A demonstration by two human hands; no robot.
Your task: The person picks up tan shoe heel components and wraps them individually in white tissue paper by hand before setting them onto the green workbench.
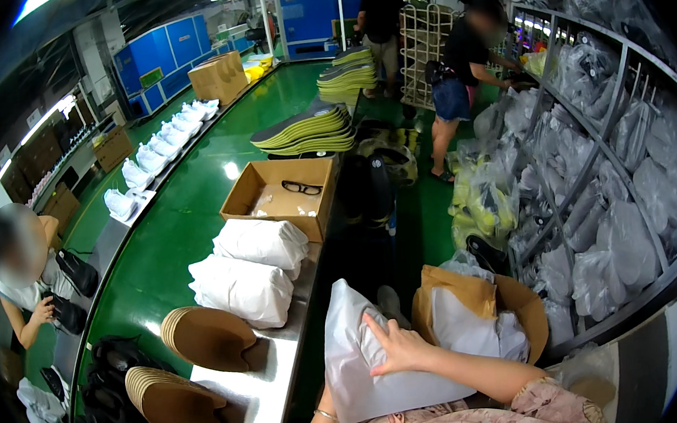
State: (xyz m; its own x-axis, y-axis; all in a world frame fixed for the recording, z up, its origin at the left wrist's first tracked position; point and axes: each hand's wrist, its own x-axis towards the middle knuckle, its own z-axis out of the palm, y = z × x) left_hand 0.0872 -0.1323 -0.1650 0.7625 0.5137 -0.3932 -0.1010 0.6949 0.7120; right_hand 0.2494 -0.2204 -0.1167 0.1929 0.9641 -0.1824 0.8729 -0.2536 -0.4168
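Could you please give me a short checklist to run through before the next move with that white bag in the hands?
1. Right hand on the white bag: ok, palm flat on its upper face, fingers spread.
2. Left hand's grip: cannot tell, hidden behind the bag; only a wrist with a bracelet shows.
3. Bag contents: cannot tell, the bag is opaque.
4. Paper-lined container to the right: ok, open, white bags already inside.
5. Steel counter to the left: not ok, largely taken up by tan insole stacks and white bundles.
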